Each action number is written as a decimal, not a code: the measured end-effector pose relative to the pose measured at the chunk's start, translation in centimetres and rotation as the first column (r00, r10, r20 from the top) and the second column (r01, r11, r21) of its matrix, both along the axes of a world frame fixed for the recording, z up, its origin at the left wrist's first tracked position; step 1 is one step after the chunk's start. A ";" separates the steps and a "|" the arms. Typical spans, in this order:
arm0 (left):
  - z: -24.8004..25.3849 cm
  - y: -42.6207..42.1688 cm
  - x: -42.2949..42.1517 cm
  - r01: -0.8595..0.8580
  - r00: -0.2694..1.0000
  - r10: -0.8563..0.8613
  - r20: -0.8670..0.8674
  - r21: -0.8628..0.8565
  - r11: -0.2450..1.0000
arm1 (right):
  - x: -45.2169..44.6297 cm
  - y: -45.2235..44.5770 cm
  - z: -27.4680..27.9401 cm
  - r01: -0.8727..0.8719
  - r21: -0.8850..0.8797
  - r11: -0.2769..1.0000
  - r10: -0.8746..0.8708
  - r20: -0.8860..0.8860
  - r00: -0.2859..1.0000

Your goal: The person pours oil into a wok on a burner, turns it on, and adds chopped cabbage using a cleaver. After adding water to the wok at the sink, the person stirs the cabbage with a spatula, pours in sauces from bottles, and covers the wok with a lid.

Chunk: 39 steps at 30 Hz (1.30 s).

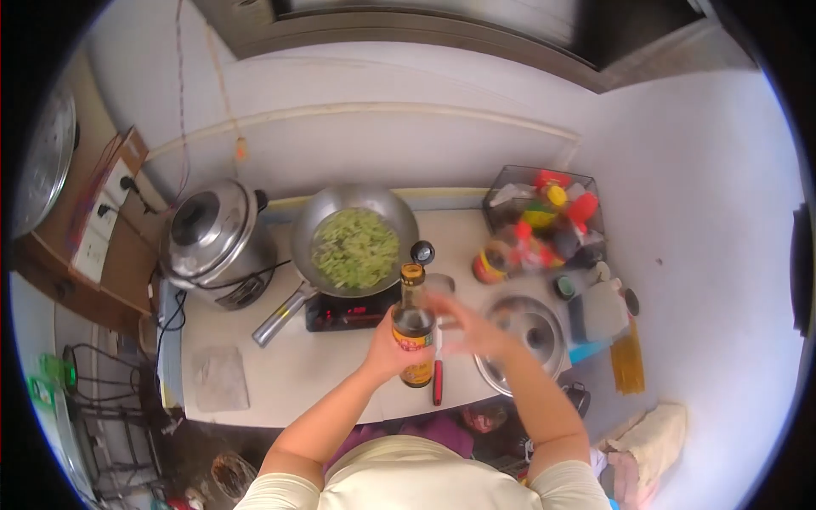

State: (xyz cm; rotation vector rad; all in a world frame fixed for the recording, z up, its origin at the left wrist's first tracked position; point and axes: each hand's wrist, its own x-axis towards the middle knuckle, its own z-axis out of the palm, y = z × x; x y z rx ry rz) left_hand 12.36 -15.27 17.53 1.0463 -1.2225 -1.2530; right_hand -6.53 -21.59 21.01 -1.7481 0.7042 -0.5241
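My left hand [389, 350] is wrapped round a dark glass sauce bottle [415, 321] with a yellow-and-red label and a yellow neck ring, held upright above the counter's front. My right hand [463, 327], blurred by motion, is beside the bottle's neck with thumb and fingers apart; I cannot tell whether it touches the glass. Behind the bottle, a wok [306, 212] holds chopped green vegetables [355, 246] on a black induction cooker [327, 316] with a lit red display. A small round black thing [422, 252] shows just above the bottle top, its kind unclear.
A knife with a red handle [438, 384] lies right of the bottle, near a steel lid [552, 361]. Left stands a steel electric cooker [217, 242], with a folded cloth [223, 378] in front. A wire basket [501, 180] of condiments and a jar [491, 263] are back right.
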 end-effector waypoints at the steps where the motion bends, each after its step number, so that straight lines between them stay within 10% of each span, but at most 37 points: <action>1: -0.4 0.2 0.4 0.027 0.994 -0.023 -0.105 0.036 0.999 | 1.2 1.6 -0.8 0.027 0.042 0.999 -0.028 0.019 0.999; 6: -2.8 0.1 1.8 0.119 0.964 -0.078 -0.252 0.154 0.981 | 6.4 5.9 -3.3 0.280 0.297 0.913 -0.332 0.141 0.933; 13: -3.1 0.2 4.5 -0.002 1.000 -0.006 0.028 0.284 0.959 | 7.0 3.9 -3.4 0.427 -0.299 0.853 -0.495 -0.205 0.845; 39: -5.6 9.0 10.7 -0.192 0.974 0.224 -0.033 0.410 0.892 | 6.8 -1.0 -5.6 0.111 -0.678 0.726 -0.607 -0.557 0.567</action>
